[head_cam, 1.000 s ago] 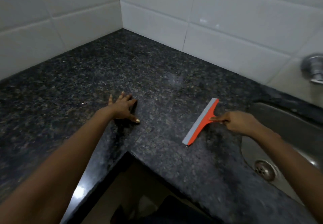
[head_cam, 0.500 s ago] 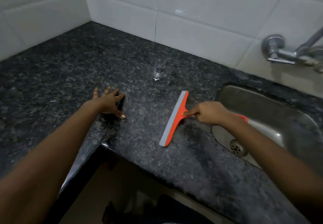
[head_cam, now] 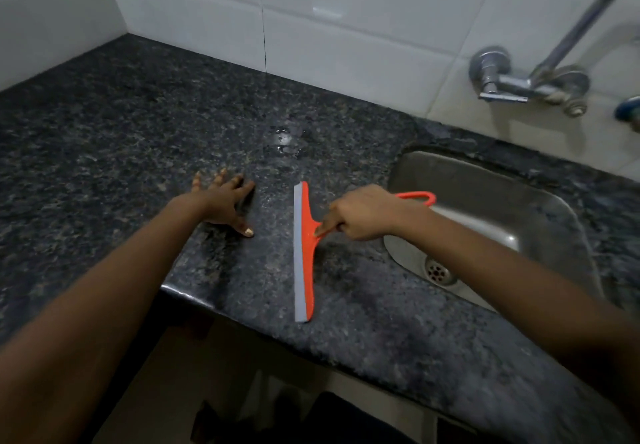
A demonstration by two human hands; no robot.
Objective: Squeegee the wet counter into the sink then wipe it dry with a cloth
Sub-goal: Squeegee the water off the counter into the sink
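Nearest, along the front edge of the dark speckled counter (head_cam: 114, 152): two bare forearms reaching in from below. Just past the edge, lying blade-down on the stone, an orange squeegee (head_cam: 304, 253) with a grey rubber strip, running roughly front to back, near end almost at the counter's lip. Wrapped closed around its handle, the right hand (head_cam: 367, 215), index finger stretched forward along the neck toward the blade; looped end of the handle poking out behind the wrist, over the sink (head_cam: 540, 208). To the left, well apart from the blade, the left hand (head_cam: 223, 203), open and flat, fingers spread, palm pressed on the stone, holding nothing. Further back, between the hands, a small glinting puddle (head_cam: 285, 140). Beyond that, white wall tiles (head_cam: 346, 28), and above the steel basin a wall-mounted metal tap (head_cam: 530, 80).
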